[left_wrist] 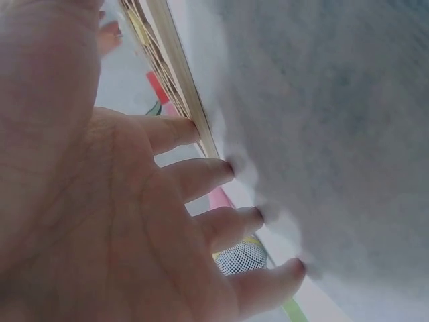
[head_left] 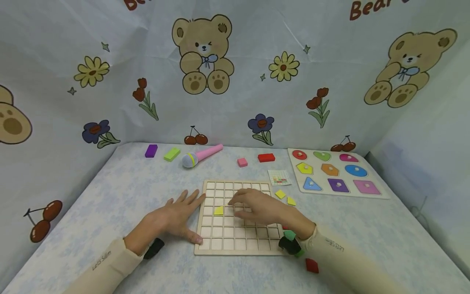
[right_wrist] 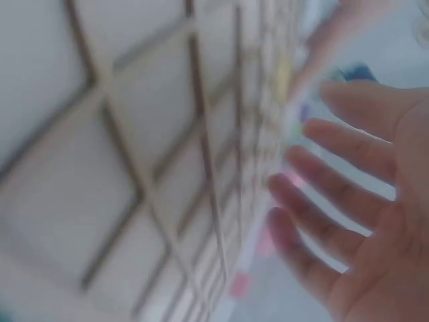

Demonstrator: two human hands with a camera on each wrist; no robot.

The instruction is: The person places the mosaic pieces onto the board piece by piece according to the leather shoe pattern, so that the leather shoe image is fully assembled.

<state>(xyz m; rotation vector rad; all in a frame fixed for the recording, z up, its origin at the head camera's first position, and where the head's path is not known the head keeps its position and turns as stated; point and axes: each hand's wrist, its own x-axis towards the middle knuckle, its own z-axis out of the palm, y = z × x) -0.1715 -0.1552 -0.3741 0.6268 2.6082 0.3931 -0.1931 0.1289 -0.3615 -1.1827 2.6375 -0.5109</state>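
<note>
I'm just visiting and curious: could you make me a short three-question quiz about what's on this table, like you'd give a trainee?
1. True or false: a yellow piece lies in a cell of the wooden grid board.
2. What does the left hand rest on? A) the board's left edge and the table B) the pink microphone
3. What colour is the block right of the small pink block?
Key: 1 true; 2 A; 3 red.
</note>
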